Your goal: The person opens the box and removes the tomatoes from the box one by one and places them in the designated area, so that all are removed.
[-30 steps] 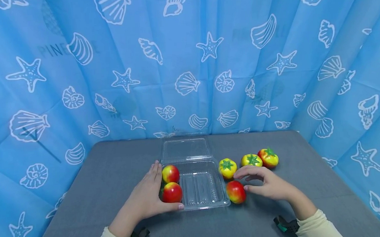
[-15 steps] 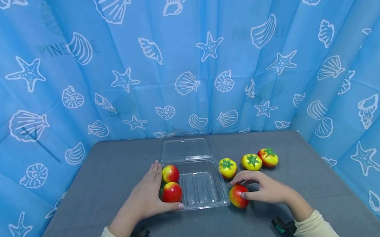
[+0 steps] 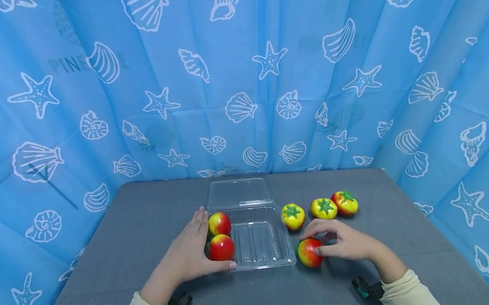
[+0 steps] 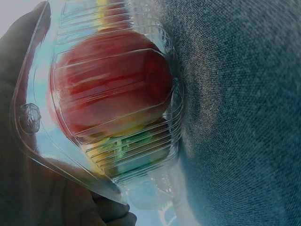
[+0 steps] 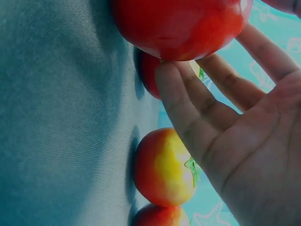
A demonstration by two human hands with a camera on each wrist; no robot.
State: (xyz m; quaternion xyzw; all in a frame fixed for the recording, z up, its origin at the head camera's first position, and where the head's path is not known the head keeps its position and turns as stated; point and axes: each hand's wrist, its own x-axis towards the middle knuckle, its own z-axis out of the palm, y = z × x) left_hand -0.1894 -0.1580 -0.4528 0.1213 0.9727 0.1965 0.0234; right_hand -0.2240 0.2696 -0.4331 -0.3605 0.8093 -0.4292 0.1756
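While the blue seashell curtain [image 3: 241,80] fills everything behind, the grey table [image 3: 141,230] holds the rest. On it sits the clear clamshell box [image 3: 256,243], lid flipped open toward the curtain, with two red tomatoes [image 3: 221,246] tucked along its left side. My left hand [image 3: 187,257] rests flat against that left wall, fingers mostly straight, thumb along the front edge, so it's bracing rather than squeezing. My right hand [image 3: 344,243] is curled around a loose red tomato [image 3: 308,253], which sits on the table just beside the box's front right corner; fingertips [image 5: 171,77] are pressed on its skin. Behind that hand, three yellowish tomatoes [image 3: 323,208] sit in a row, apart from the box.
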